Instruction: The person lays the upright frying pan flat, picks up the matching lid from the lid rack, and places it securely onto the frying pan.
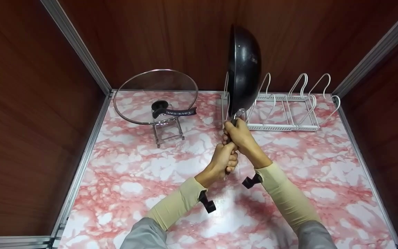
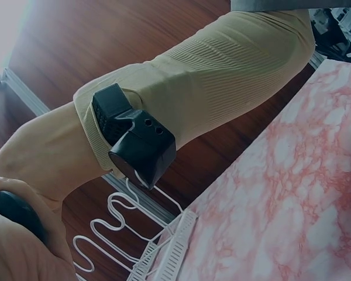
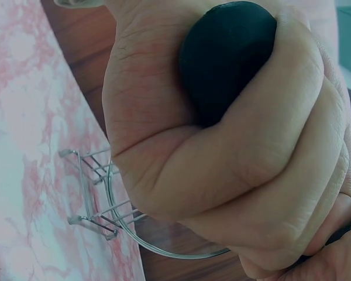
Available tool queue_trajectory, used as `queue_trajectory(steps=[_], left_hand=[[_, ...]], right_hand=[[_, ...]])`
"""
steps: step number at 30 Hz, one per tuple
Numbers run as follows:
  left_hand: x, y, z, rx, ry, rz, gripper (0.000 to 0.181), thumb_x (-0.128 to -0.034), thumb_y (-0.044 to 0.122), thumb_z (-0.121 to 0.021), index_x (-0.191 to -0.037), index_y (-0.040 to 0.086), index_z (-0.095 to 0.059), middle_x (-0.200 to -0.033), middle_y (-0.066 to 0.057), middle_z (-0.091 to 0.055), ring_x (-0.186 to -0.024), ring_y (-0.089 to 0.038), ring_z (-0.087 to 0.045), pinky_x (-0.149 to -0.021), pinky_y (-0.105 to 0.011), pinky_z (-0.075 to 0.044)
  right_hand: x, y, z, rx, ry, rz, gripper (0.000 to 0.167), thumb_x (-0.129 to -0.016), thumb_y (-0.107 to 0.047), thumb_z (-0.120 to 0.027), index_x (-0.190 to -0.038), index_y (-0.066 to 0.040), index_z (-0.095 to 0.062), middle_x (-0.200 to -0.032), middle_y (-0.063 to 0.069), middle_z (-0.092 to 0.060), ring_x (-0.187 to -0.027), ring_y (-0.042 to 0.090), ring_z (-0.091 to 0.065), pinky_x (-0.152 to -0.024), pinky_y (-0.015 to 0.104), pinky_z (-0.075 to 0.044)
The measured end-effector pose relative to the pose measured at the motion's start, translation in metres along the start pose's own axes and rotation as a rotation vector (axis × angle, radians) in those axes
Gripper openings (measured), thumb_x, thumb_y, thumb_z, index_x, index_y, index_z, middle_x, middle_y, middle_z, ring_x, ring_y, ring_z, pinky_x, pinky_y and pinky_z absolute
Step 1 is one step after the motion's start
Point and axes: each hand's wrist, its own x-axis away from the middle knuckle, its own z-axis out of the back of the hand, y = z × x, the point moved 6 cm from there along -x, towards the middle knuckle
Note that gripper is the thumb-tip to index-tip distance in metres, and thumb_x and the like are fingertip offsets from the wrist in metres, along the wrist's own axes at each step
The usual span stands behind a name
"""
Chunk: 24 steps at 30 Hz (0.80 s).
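A black wok (image 1: 246, 65) stands on edge, its open side to the left in the head view and its base to the right. Both hands grip its dark handle (image 3: 228, 61). Closer to the pan is the right hand (image 1: 243, 135), while the left hand (image 1: 222, 158) holds the lower end. The handle's rounded butt shows between curled fingers in the right wrist view. Behind and beside the wok is the left end of a white wire rack (image 1: 282, 128). Whether the wok touches the rack cannot be told.
A clear glass lid (image 1: 133, 97) with a dark knob (image 1: 159, 105) leans on a small metal stand (image 1: 169, 137) at the left. Pink-and-white marbled table (image 1: 133, 186) lies beneath. Brown wooden panels (image 1: 150, 38) with metal edging enclose the back and sides.
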Motion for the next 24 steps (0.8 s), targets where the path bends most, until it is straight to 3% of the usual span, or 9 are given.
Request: queue_trajectory(steps=[15, 24], left_hand=[[0.0058, 0.0038, -0.0039, 0.016, -0.007, -0.009, 0.034, -0.091, 0.015, -0.053, -0.061, 0.02, -0.039, -0.044, 0.013, -0.028, -0.033, 0.0, -0.026, -0.029, -0.018, -0.024], [0.0077, 0.0062, -0.0057, 0.003, -0.007, -0.017, 0.03, -0.0891, 0.014, -0.053, -0.062, 0.02, -0.041, -0.045, 0.013, -0.028, -0.033, 0.0, -0.026, -0.028, -0.018, -0.024]], right_hand=[[0.0052, -0.0041, 0.0009, -0.028, 0.006, 0.005, 0.016, -0.11, -0.01, -0.044, -0.094, -0.005, -0.041, -0.062, -0.002, -0.046, -0.048, 0.01, -0.049, -0.047, 0.024, -0.049], [0.006, -0.009, 0.0005, -0.009, 0.001, 0.014, 0.019, -0.109, -0.009, -0.044, -0.091, -0.004, -0.041, -0.06, -0.002, -0.046, -0.046, 0.01, -0.049, -0.045, 0.023, -0.049]])
